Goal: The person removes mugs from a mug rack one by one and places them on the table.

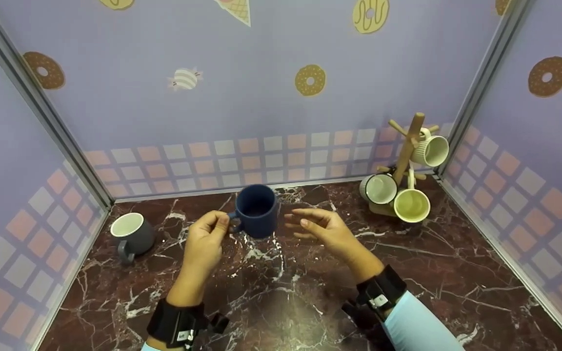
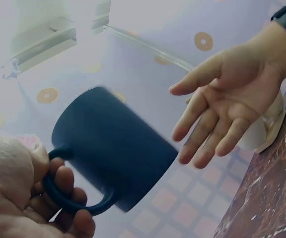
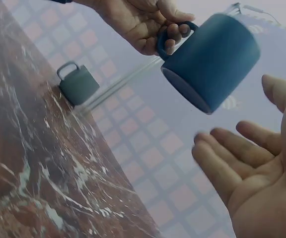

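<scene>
A dark blue mug (image 1: 257,214) is held up above the table, its mouth facing upward. My left hand (image 1: 206,239) grips it by the handle (image 2: 63,196), thumb on one side and fingers curled through from the other. To the right of the mug, my right hand (image 1: 327,231) is spread with the palm turned toward it. A gap shows between the right fingertips (image 3: 202,144) and the mug's side. Nothing lies in the right hand.
A grey mug (image 1: 134,236) with a pale inside stands at the left. At the back right a wooden mug tree (image 1: 408,146) carries a cream mug (image 1: 430,150), a white dark-rimmed mug (image 1: 379,189) and a yellow mug (image 1: 411,205). Patterned walls enclose the marbled table (image 1: 271,302).
</scene>
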Demonstrator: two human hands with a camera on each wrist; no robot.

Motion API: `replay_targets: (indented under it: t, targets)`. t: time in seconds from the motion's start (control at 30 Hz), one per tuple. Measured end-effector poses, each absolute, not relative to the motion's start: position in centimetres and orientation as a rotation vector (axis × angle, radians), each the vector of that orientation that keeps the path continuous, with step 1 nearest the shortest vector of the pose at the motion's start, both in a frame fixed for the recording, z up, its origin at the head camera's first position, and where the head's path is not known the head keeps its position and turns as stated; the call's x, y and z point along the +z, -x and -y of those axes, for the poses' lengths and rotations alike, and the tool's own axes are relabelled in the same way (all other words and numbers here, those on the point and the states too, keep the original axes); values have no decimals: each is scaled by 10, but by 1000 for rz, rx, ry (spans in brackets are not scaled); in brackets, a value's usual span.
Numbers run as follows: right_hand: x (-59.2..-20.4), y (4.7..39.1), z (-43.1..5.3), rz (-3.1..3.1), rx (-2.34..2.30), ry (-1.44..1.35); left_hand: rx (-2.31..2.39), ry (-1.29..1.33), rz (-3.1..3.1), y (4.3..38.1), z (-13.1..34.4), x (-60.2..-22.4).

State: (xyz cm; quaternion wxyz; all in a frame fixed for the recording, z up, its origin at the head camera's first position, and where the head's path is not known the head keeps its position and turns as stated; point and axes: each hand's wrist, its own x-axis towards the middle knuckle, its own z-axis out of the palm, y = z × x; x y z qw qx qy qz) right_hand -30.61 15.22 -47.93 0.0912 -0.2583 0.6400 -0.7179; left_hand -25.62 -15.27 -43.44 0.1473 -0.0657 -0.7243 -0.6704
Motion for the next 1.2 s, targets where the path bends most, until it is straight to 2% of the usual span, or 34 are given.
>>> replay_targets:
  t: [0.2,0.53,0.77,1.2]
  targets:
    - [-480,305,-150,-2377,-1871,849,-1893,-47,1958,262,162,-436]
    - [-483,286,-135,-2868,-1297,1067,-1659,-271,1893,273,185,-448]
    - [-489,277,-122,-2987,-967,1227,-1483,-446,1936,286,211,-469]
    - [-500,271,-105,-3009,-640,1294,-1468,-634,1879,294,248,-495]
